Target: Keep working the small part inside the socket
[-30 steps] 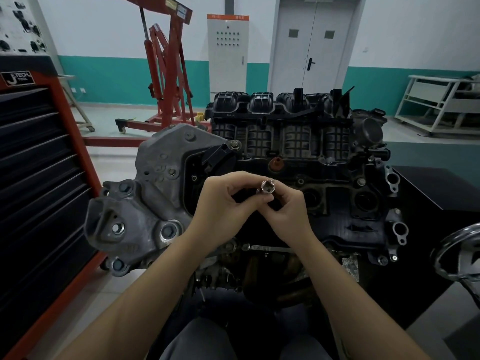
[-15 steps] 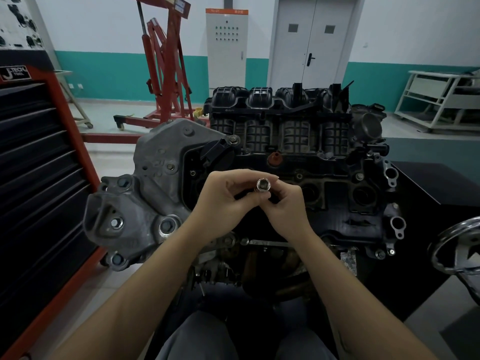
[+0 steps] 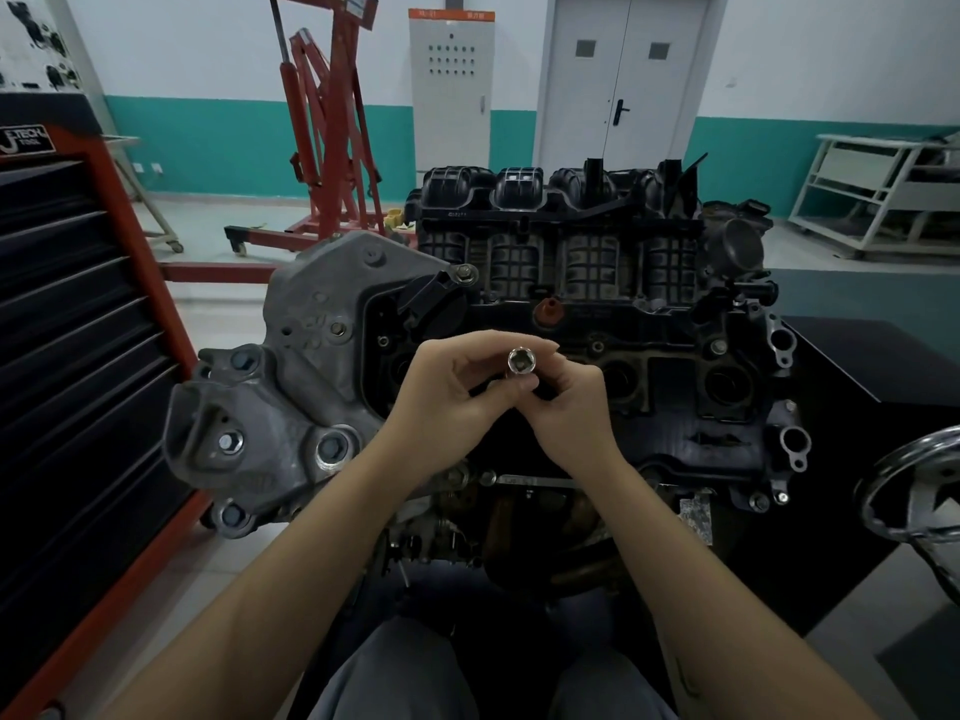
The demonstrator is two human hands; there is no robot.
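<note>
A small chrome socket (image 3: 521, 361) is held up in front of a car engine (image 3: 597, 283), its open end facing the camera. My left hand (image 3: 449, 402) pinches it from the left with curled fingers, and my right hand (image 3: 569, 407) pinches it from the right and below. Whatever the socket is fitted on is hidden behind my fingers. Both hands hover over the engine's dark valve cover (image 3: 675, 397). A grey cast timing cover (image 3: 291, 387) with several bolts sits just left of my left hand.
A black and orange tool cabinet (image 3: 78, 356) stands at the left. A red engine hoist (image 3: 327, 148) is on the floor behind. A chrome wheel (image 3: 914, 501) is at the right edge, a white rack (image 3: 878, 194) at the back right, grey double doors (image 3: 623, 85) behind.
The socket and both hands have stayed almost in place. The fingers have shifted slightly around the socket, and the view has dipped a little.
</note>
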